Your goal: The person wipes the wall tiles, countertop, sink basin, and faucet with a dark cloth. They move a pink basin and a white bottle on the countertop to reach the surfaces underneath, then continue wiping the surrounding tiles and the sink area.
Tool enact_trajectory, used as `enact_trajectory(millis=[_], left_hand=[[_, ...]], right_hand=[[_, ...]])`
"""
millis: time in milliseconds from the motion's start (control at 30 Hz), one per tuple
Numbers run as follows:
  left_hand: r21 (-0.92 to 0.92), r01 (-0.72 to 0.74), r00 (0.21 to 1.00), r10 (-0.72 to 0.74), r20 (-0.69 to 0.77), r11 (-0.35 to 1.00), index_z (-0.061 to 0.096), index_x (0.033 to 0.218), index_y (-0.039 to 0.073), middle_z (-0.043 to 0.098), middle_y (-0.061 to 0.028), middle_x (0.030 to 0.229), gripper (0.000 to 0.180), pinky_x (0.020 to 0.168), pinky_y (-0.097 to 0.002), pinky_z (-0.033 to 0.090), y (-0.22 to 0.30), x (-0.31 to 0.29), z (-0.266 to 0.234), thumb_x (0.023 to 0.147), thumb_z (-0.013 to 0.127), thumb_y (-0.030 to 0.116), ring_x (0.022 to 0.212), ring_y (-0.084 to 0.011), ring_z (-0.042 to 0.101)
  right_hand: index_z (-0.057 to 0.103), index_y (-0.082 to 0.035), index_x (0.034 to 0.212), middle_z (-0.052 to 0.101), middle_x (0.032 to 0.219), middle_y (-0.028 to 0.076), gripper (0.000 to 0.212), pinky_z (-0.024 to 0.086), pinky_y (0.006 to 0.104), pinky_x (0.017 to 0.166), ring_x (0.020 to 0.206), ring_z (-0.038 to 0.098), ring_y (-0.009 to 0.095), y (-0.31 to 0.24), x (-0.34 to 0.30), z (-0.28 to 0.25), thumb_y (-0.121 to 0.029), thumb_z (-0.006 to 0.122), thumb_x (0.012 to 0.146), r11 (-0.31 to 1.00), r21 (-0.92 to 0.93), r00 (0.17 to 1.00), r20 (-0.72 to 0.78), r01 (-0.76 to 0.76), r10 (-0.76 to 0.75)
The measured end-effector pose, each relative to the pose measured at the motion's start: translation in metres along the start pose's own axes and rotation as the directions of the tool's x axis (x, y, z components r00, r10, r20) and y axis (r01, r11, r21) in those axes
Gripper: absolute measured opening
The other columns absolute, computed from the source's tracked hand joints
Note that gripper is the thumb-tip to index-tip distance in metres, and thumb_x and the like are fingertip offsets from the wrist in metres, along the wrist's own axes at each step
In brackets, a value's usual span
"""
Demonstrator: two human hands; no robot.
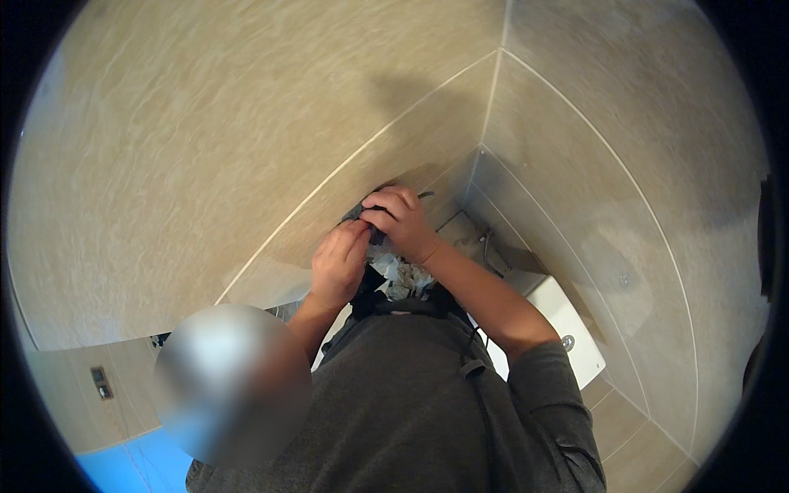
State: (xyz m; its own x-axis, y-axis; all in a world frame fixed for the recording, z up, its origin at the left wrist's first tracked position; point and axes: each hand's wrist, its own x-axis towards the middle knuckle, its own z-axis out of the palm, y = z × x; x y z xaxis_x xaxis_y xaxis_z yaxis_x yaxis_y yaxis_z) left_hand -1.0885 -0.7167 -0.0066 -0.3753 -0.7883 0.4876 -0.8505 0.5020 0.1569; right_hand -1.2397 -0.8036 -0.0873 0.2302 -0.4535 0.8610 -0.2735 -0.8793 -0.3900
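Both hands meet at the foot of the big beige wall, around a small dark grey object [354, 215] whose kind I cannot make out. My left hand [338, 261] has its fingers pinched together at the object's near edge. From the right, my right hand [399, 220] curls over it with bent fingers, which hide much of it. A thin dark end [426, 195] sticks out beyond the right hand. Below the hands, a heap of crumpled whitish material [400, 275] shows in front of my body.
Two tiled walls meet in a corner [481, 148] just ahead. At right stands a white toilet tank [552, 316] with a round button [568, 343], a thin hose [485, 246] near it. A switch plate [101, 383] is at far left, above a blue surface [136, 464].
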Motion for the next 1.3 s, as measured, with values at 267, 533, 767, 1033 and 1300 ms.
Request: enact_trajectory(millis=[267, 533, 767, 1033, 1300], left_hand=[[0.028, -0.152, 0.959, 0.154, -0.236, 0.988, 0.075, 0.107, -0.004, 0.071, -0.0155, 0.117, 0.027, 0.09, -0.0409, 0.058, 0.02, 0.096, -0.012, 0.08, 0.073, 0.001, 0.108, -0.0328, 0.07], [-0.007, -0.223, 0.972, 0.221, -0.082, 0.975, 0.072, 0.102, -0.003, 0.071, -0.0164, 0.111, 0.028, 0.084, -0.0413, 0.059, 0.017, 0.09, 0.031, 0.074, 0.069, 0.0, 0.1, -0.0345, 0.071], [-0.061, -0.256, 0.929, 0.228, -0.293, 0.965, 0.072, 0.107, -0.003, 0.07, -0.0149, 0.115, 0.024, 0.09, -0.0399, 0.057, 0.039, 0.155, 0.014, 0.085, 0.067, 0.004, 0.106, -0.0314, 0.069], [-0.037, -0.31, 0.944, 0.303, -0.133, 0.95, 0.07, 0.108, -0.006, 0.07, -0.0176, 0.114, 0.025, 0.089, -0.041, 0.058, 0.031, 0.145, 0.037, 0.083, 0.068, -0.004, 0.103, -0.0344, 0.07], [-0.06, -0.293, 0.924, 0.267, -0.273, 0.954, 0.071, 0.111, -0.004, 0.069, -0.0174, 0.12, 0.031, 0.093, -0.0412, 0.057, 0.055, 0.2, 0.027, 0.08, 0.067, -0.004, 0.111, -0.0352, 0.068]], right_hand=[[0.067, -0.011, 0.11, 0.063, 0.12, 0.009, 0.034, 0.049, 0.0456, 0.095, 0.11, 0.06, 0.032, 0.015, 0.076, -0.053, -0.003, 0.072, 0.077, 0.994, -0.066, 0.963, -0.261, -0.088, 0.067], [0.064, -0.009, 0.108, 0.062, 0.121, 0.012, 0.035, 0.048, 0.0457, 0.093, 0.107, 0.059, 0.036, 0.038, 0.012, -0.033, 0.002, 0.07, 0.075, 0.955, -0.075, 0.931, -0.258, -0.286, 0.259], [0.063, -0.008, 0.111, 0.061, 0.122, 0.013, 0.039, 0.046, 0.0448, 0.098, 0.113, 0.057, 0.037, 0.042, 0.089, -0.086, 0.004, 0.07, 0.074, 0.974, -0.073, 0.906, -0.388, -0.213, 0.169], [0.061, -0.008, 0.113, 0.06, 0.122, 0.013, 0.041, 0.045, 0.0459, 0.099, 0.112, 0.056, 0.037, 0.066, 0.045, -0.056, 0.002, 0.071, 0.075, 0.954, -0.087, 0.882, -0.412, -0.287, 0.228], [0.061, -0.009, 0.115, 0.06, 0.124, 0.014, 0.041, 0.045, 0.0452, 0.099, 0.114, 0.057, 0.036, 0.073, 0.109, -0.11, 0.002, 0.07, 0.077, 0.971, -0.118, 0.866, -0.483, -0.21, 0.129]])
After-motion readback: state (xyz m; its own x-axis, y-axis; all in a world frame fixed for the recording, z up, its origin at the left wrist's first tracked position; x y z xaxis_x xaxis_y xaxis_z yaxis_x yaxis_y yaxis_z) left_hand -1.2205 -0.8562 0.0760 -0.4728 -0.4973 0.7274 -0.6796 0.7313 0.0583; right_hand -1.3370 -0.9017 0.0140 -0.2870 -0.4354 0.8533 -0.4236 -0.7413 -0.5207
